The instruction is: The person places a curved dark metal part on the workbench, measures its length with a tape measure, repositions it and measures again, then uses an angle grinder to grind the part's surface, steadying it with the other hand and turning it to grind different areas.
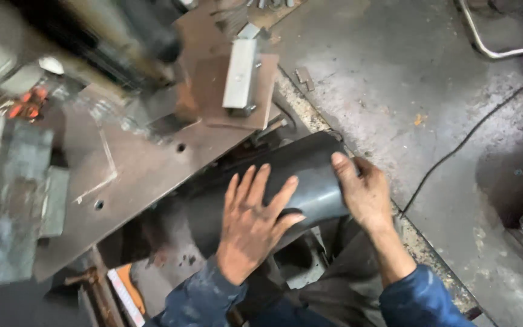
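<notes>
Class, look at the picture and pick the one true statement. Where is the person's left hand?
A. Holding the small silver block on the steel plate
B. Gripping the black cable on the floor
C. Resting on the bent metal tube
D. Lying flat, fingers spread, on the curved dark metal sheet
D: the left hand lies with fingers spread on the curved dark sheet, while the right hand grips its edge.

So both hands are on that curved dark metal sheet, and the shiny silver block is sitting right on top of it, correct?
Not quite. Both the left hand and right hand do rest on the curved dark metal sheet, but the silver block sits on the rusty brown plate farther up, apart from the sheet. The head view shows this.
</notes>
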